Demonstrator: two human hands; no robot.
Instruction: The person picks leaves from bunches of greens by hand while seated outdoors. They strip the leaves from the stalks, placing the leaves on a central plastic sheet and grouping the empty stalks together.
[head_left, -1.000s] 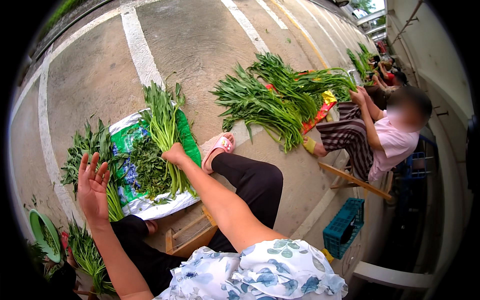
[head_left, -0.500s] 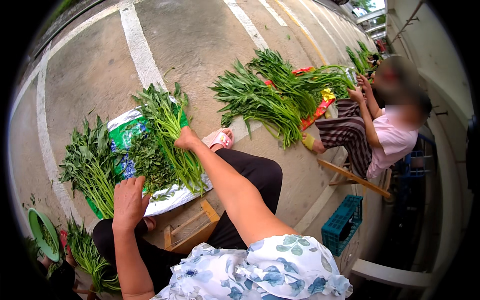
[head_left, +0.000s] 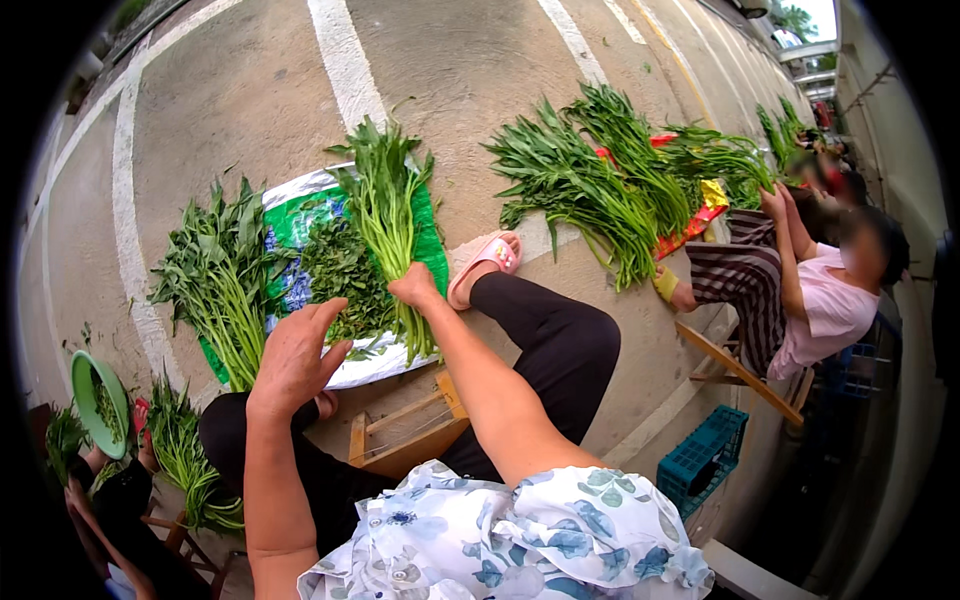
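My right hand [head_left: 414, 284] is closed round the stems of a bunch of water spinach [head_left: 385, 200]. The bunch stands nearly lengthwise, leaves away from me, over the right side of a green and white plastic sheet [head_left: 425, 222]. My left hand [head_left: 300, 352] hangs open above my left knee, thumb apart from the fingers, holding nothing. Beyond it, a heap of loose plucked leaves [head_left: 345, 270] lies mid-sheet. Along the sheet's left side rests a pile of long-stemmed water spinach [head_left: 222, 300], near my left hand but not touched by it.
A wooden stool [head_left: 410, 440] is under me. To the right, a seated co-worker [head_left: 835, 300] holds stems beside a large greens pile [head_left: 590, 190]. A teal crate [head_left: 700, 458] stands near. At left are a green basin [head_left: 100, 402], another greens pile [head_left: 178, 450] and another person's arm [head_left: 95, 525].
The whole view has shifted, moving the scene rightward. My right hand's bunch now looks more gathered and upright. My left hand has risen towards the leaf heap, its thumb spreading from the fingers.
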